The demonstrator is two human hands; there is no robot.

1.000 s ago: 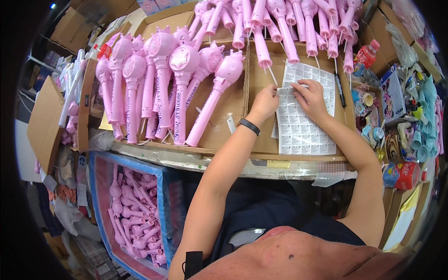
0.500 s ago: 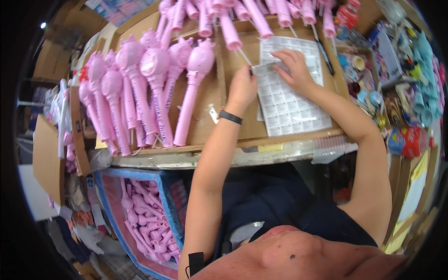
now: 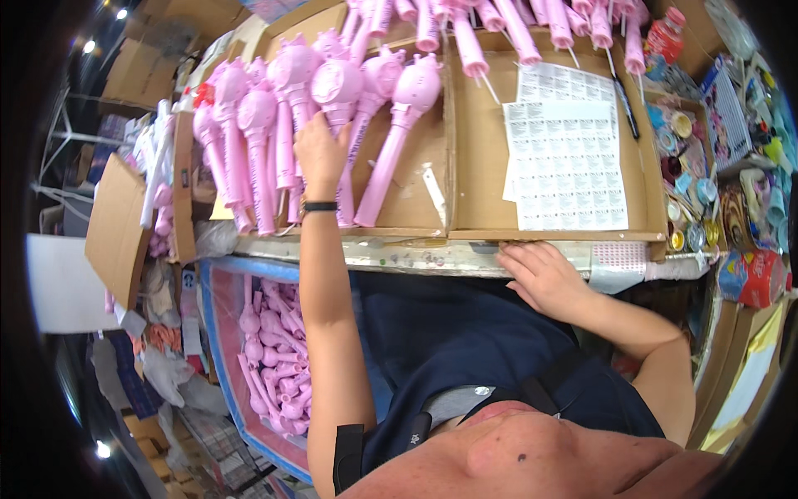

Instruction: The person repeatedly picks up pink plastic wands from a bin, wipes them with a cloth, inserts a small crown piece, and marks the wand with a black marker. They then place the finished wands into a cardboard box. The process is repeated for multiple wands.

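A row of pink toy wands [image 3: 293,68], round-headed with small points on top and long tubular handles, stands at the left of a cardboard tray [image 3: 482,179]. My left hand [image 3: 322,154] is among them, its fingers curled at the handle of one pink wand [image 3: 337,87] just below the round head. Part of that handle is hidden by the hand. My right hand [image 3: 539,273] lies on the table's front edge, fingers stretched out, holding nothing. Beyond it, sheets of small printed labels [image 3: 569,170] lie overlapping in the tray's right section.
More pink wands [image 3: 519,37] with white cords lie along the far side. A black pen [image 3: 628,108] is right of the sheets. Small pots and a red bottle [image 3: 665,37] crowd the right. A blue-rimmed bin [image 3: 218,333] of pink parts stands below left.
My left hand has left the label sheet and moved left to the standing wands. My right hand has come off the sheet, back to the table edge. The whole view has shifted.
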